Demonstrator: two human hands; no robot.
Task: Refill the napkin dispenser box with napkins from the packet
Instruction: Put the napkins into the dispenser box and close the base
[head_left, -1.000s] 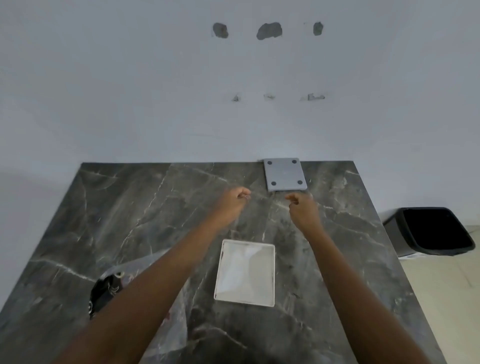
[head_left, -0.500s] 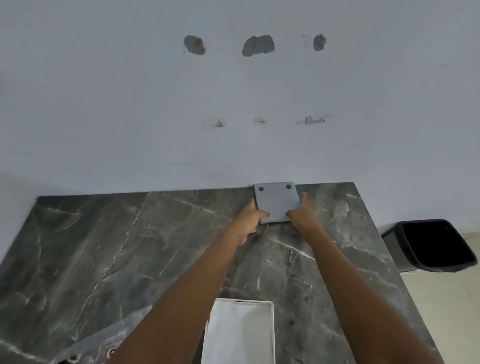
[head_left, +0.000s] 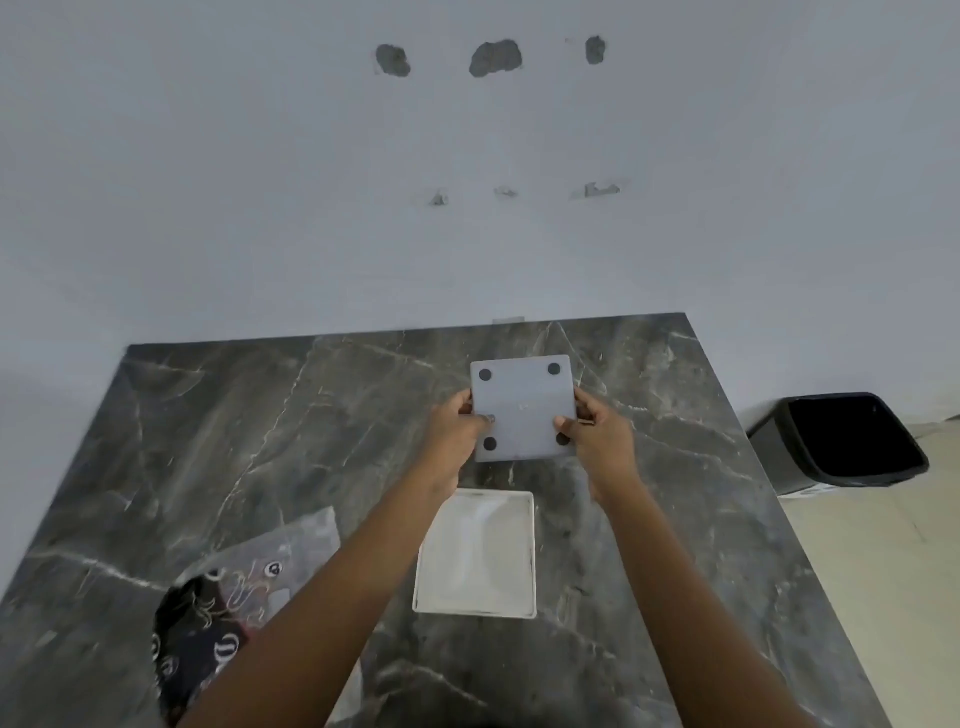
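I hold a grey square panel (head_left: 524, 408) with dark round pads at its corners, lifted above the dark marble table (head_left: 260, 441). My left hand (head_left: 457, 431) grips its left edge and my right hand (head_left: 597, 441) grips its right edge. Below it, nearer to me, the white dispenser box (head_left: 478, 556) lies open on the table with white napkins inside. A clear plastic packet (head_left: 244, 587) with a dark printed part lies at the near left, partly hidden by my left forearm.
A pale wall with patched holes stands right behind the table's far edge. A black bin (head_left: 841, 441) sits on the floor past the table's right edge.
My hands reached to the panel at the far edge, took hold of both sides, and lifted it toward me, above the table and closer to the white box.
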